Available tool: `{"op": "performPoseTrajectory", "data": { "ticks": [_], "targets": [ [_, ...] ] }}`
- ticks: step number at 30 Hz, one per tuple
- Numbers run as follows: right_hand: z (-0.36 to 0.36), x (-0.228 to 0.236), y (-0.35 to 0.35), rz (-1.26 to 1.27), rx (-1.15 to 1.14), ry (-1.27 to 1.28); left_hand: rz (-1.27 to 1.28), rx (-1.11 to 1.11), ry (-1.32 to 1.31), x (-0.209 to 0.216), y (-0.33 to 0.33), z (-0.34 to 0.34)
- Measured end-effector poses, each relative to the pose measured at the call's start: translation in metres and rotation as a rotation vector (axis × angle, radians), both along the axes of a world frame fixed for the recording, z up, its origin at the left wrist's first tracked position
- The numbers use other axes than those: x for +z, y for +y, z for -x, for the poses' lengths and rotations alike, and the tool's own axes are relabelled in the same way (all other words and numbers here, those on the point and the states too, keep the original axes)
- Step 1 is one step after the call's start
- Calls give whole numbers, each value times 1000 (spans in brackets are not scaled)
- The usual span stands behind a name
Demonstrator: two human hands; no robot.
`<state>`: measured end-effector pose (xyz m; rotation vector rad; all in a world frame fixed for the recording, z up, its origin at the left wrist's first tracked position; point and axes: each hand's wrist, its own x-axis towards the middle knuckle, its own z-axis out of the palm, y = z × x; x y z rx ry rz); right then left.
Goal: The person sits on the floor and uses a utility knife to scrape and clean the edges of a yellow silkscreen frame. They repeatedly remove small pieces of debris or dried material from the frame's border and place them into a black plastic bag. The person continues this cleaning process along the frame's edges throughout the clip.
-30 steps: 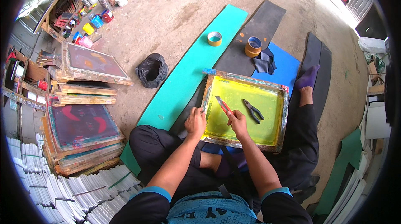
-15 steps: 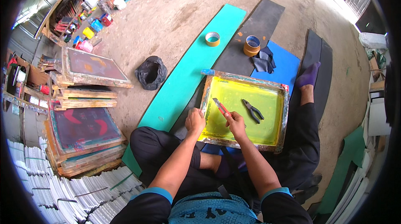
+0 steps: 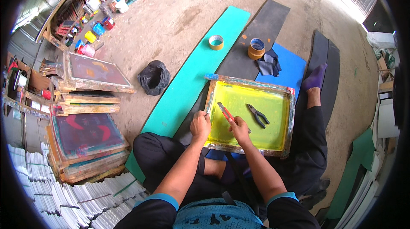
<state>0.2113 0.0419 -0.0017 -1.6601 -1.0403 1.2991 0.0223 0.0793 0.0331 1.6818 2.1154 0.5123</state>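
With our right hand point(image 3: 240, 130), we grasp the red utility knife point(image 3: 228, 115) above the yellow screen point(image 3: 273, 137). Our left hand point(image 3: 200, 124) is curled at its left edge; we cannot tell its grip. Pliers point(image 3: 259, 116) lie on the screen.
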Motion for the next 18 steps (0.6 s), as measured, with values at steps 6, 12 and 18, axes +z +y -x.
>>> {"op": "performPoseTrajectory", "data": {
  "ticks": [6,12,18],
  "targets": [
    [10,15,4,19,62,-4,27,12,38,-13,9,3],
    [9,16,1,49,52,61,51,-18,42,-6,11,2],
    [6,4,1,22,26,58,90,25,24,11,16,-7]
  ]
}}
